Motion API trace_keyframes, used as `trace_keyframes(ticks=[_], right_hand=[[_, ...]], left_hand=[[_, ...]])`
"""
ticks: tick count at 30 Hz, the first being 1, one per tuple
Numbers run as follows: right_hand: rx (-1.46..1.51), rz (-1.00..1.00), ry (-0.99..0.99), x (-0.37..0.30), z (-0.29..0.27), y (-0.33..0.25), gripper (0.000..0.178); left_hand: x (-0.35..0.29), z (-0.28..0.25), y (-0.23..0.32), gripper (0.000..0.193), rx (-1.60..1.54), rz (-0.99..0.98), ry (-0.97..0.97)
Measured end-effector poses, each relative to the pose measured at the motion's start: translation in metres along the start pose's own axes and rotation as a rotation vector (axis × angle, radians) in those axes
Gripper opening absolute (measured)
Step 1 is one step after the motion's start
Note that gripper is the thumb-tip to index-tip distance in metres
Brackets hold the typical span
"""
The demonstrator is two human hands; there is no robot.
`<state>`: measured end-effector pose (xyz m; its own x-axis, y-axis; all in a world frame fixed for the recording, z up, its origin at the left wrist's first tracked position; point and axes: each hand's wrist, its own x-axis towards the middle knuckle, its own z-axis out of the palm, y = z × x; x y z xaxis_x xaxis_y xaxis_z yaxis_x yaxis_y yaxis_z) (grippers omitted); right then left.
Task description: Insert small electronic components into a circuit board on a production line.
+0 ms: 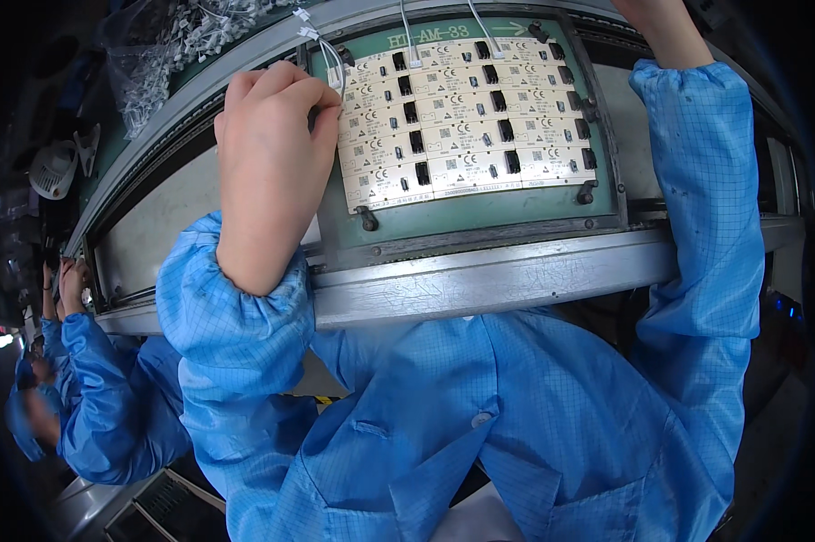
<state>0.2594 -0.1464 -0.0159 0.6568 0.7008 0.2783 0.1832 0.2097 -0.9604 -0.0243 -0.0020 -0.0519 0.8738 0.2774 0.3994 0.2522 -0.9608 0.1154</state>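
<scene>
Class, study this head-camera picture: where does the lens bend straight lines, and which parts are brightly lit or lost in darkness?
Head view: the conveyor rail curves with fisheye distortion; the white circuit panel and left hand are evenly, brightly lit; corners fall to black vignette; the co-worker's sleeve at the left edge looks dim and soft.

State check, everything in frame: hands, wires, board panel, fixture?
left hand: closed, pinching white wire lead at panel corner
right hand: out of frame, only forearm visible
board panel: seated flat in green fixture
two white leads: plugged at panel top
</scene>
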Motion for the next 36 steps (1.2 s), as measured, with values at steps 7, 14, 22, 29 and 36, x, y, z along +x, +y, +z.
trace_keyframes(ticks=[7,14,22,29,36], right_hand=[[-0.006,0.036,-0.009,0.002,0.007,0.002,0.017],[-0.022,-0.138,0.036,0.004,-0.014,0.003,0.015],[0.029,-0.216,-0.082,0.012,0.013,0.006,0.014],[-0.628,-0.421,0.177,-0.039,0.040,-0.040,0.012],[-0.487,-0.449,0.099,-0.053,0.053,-0.035,0.007]], left_hand=[[0.002,0.000,-0.004,0.007,0.023,-0.011,-0.044],[-0.003,-0.003,0.003,0.013,0.017,0.027,-0.054],[-0.007,-0.024,0.009,0.015,0.198,0.006,-0.148],[0.113,0.017,-0.002,0.018,-0.114,-0.073,-0.098],[0.172,0.055,0.004,0.039,-0.037,0.217,0.073]])
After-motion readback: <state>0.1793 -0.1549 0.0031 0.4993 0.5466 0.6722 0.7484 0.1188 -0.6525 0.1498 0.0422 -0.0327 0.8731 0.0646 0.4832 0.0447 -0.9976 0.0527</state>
